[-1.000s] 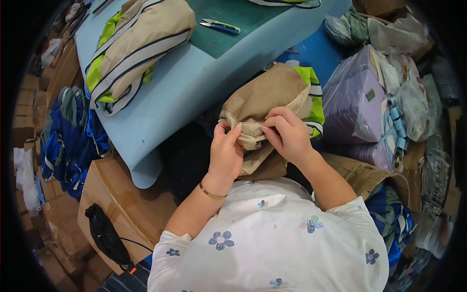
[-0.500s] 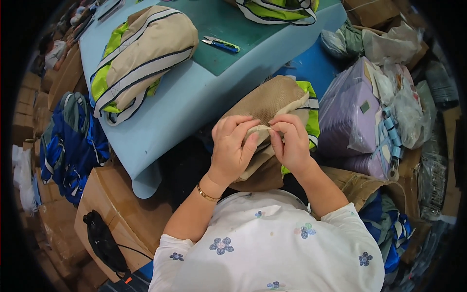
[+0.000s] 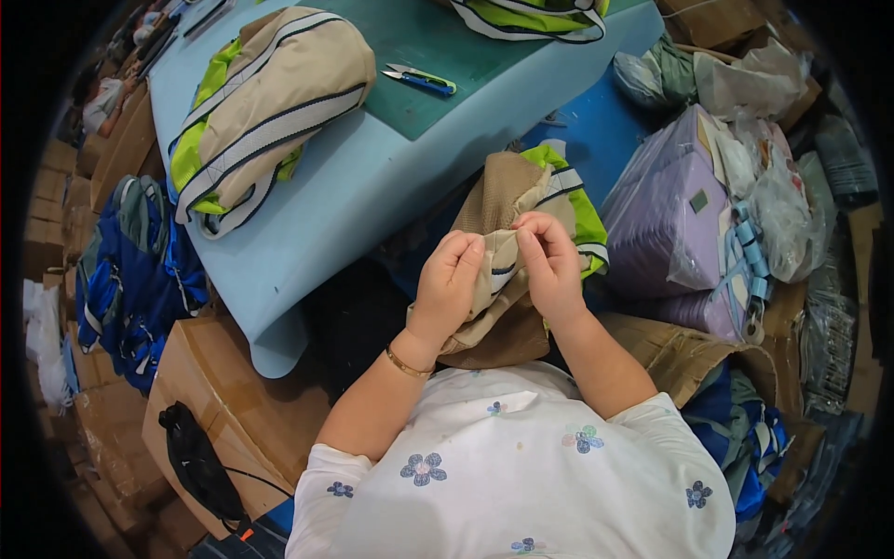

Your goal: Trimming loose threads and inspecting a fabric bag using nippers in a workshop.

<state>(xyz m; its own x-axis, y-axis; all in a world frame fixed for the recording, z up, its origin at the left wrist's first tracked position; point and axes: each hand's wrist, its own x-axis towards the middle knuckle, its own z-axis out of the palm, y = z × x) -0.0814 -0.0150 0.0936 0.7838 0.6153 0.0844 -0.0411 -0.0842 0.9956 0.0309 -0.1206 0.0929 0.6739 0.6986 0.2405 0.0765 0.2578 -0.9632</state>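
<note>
1. Two hands are closed on one tan and lime-green bag (image 3: 521,214): the left hand (image 3: 449,282) pinches its near fold, and the right hand (image 3: 551,265) pinches the same fold just beside it.
2. The bag's long axis is seen running away from the hands, toward the light blue table (image 3: 372,177).
3. Blue thread snips (image 3: 419,80) are seen beyond the bag, on the table.

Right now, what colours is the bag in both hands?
Tan bag with lime-green panel and grey striping, seen in the head view.
</note>
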